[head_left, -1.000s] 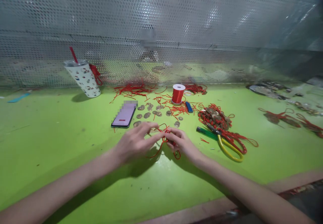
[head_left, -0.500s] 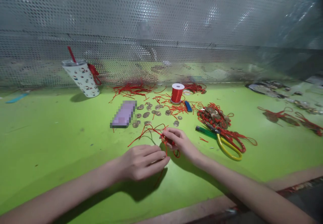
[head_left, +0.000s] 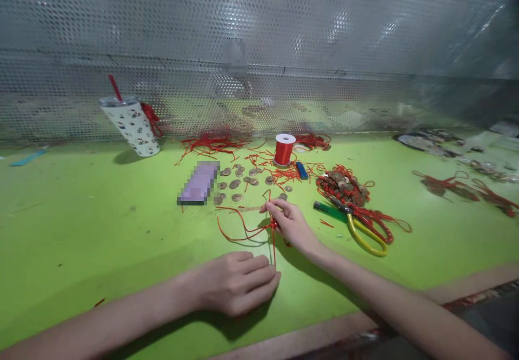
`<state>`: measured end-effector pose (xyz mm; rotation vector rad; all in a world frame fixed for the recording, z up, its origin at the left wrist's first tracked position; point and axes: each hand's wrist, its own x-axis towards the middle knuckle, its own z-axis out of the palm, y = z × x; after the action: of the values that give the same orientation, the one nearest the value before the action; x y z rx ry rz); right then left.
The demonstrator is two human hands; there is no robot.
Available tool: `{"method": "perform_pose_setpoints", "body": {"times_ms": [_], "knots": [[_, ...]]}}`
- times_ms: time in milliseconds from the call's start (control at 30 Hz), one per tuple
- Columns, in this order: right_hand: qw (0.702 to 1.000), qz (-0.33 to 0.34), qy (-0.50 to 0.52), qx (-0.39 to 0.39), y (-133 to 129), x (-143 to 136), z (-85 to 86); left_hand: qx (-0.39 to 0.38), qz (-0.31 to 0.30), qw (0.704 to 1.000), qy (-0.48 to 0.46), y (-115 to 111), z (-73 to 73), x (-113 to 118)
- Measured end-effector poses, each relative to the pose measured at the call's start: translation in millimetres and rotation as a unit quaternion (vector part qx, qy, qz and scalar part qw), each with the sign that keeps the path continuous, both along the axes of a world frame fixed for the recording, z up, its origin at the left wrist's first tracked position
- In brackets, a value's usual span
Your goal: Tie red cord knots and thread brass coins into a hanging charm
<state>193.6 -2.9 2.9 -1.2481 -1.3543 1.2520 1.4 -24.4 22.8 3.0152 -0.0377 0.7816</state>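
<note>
My right hand [head_left: 288,222] is closed in a pinch on a knotted red cord [head_left: 245,238], whose loose ends trail left over the green table. One strand runs taut down from the knot to my left hand [head_left: 247,284], closed on its lower end at thumb and fingertips. What else sits in the right palm is mostly hidden; a small red loop shows beneath it. Beyond the hands lie several loose coins [head_left: 235,184]. To the right rests a heap of coins tied with red cord [head_left: 344,186], with scissors [head_left: 367,234] against its near side.
A spool of red cord [head_left: 284,151] stands behind the coins, beside a small blue object [head_left: 302,170] and red offcuts. A phone-like blurred slab [head_left: 198,183] lies left of them. The white tumbler [head_left: 132,127] leans farther left. A perforated screen [head_left: 182,79] closes the back.
My left hand has moved down and slightly right, drawing the strand straight below the knot. The loose cord ends have swung lower. My right hand stays nearly in place.
</note>
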Motion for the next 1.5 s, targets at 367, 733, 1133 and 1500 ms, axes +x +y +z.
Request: {"method": "perform_pose_setpoints", "body": {"times_ms": [367, 733, 1133, 1500], "knots": [[0.998, -0.012, -0.008, 0.063, -7.4, -3.8, -1.2, -0.467, 0.319, 0.821, -0.079, 6.3, -3.9, 12.3], [0.997, 0.002, 0.043, 0.068, -7.5, -3.2, -8.3, -0.644, 0.268, 0.701, -0.149, 20.1, -2.2, 13.3], [0.998, 0.021, 0.011, 0.062, -4.6, -3.1, -10.8, -0.623, 0.289, 0.712, -0.147, 28.1, -17.0, 12.1], [0.995, 0.021, -0.055, 0.081, -5.7, -3.1, -13.9, -0.607, 0.312, 0.716, -0.143, 29.8, -23.9, 11.6]]}}
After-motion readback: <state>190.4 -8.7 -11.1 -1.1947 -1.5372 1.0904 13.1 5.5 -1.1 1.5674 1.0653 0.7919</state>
